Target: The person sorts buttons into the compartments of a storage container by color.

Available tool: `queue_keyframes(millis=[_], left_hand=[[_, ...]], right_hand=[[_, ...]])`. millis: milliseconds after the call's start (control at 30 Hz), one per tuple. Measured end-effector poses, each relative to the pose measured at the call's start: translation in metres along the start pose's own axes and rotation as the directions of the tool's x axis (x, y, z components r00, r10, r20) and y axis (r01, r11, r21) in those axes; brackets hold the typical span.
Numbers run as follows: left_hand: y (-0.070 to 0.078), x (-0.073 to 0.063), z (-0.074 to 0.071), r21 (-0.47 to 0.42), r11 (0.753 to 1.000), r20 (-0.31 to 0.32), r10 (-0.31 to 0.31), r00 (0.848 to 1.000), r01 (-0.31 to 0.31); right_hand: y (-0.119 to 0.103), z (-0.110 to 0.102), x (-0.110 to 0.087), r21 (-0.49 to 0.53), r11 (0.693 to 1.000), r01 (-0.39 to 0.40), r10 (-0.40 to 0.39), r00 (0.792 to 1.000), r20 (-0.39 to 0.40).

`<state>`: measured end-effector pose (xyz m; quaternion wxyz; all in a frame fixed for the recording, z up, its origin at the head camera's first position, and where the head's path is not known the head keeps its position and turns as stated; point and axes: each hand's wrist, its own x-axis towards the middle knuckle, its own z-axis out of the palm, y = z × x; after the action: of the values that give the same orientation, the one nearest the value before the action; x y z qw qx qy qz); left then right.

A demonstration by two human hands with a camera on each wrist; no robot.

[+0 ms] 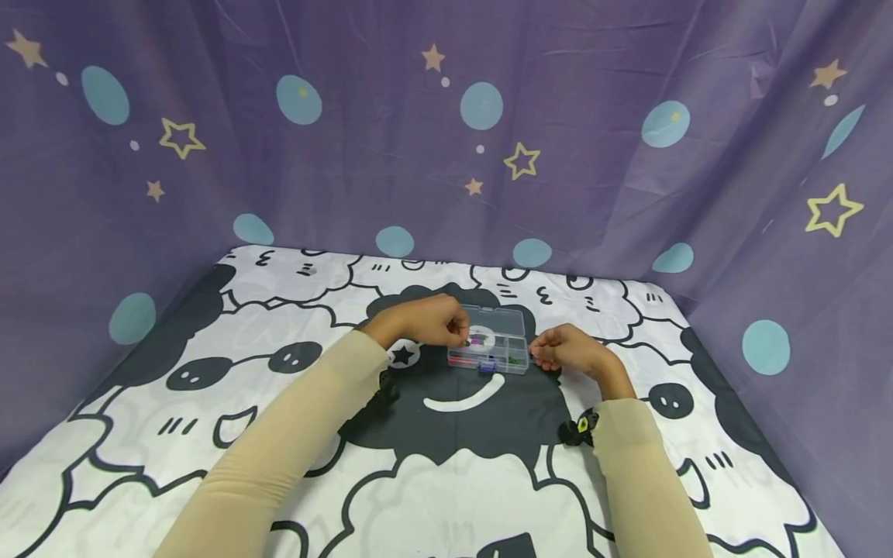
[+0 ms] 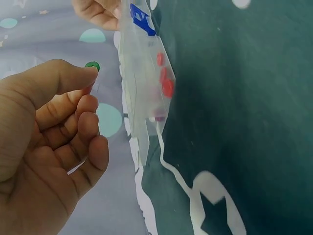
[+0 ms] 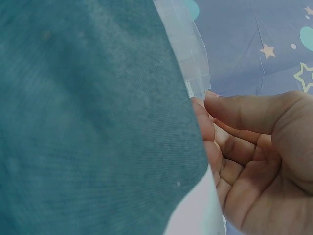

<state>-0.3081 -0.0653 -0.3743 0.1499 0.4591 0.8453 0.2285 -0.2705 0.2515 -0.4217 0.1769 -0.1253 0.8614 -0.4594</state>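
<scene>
A clear plastic compartment box [image 1: 501, 360] lies on the dark part of the printed cloth, its lid [image 1: 497, 319] raised at the back. My left hand [image 1: 436, 320] is over the box's left side. Between thumb and forefinger it pinches a small green disc [image 2: 92, 65], seen in the left wrist view. Several red pieces [image 2: 167, 88] show through the box wall, and a few green pieces [image 1: 513, 360] lie in a right compartment. At the right side, my right hand [image 1: 567, 349] grips the box's edge between thumb and fingers. A blue latch [image 2: 142, 19] is on the front.
The table's cloth [image 1: 460, 504] carries black-and-white cartoon sheep. Behind it and at both sides hangs a purple curtain [image 1: 391, 155] with stars and blue ovals. Dark straps with wrist cameras [image 1: 579, 428] sit at both wrists.
</scene>
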Motion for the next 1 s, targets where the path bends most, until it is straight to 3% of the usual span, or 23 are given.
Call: queue_keyframes(millis=[333, 1000], left_hand=[[0.007, 0.015, 0.007, -0.039, 0.999, -0.001, -0.006, 1.0, 0.006], [0.015, 0.049, 0.023, 0.006, 0.999, 0.012, 0.048, 0.999, -0.048]], right_hand=[[0.002, 0.001, 0.002, -0.008, 1.0, -0.002, 0.002, 1.0, -0.002], [0.0, 0.001, 0.001, -0.019, 1.0, -0.003, 0.003, 1.0, -0.003]])
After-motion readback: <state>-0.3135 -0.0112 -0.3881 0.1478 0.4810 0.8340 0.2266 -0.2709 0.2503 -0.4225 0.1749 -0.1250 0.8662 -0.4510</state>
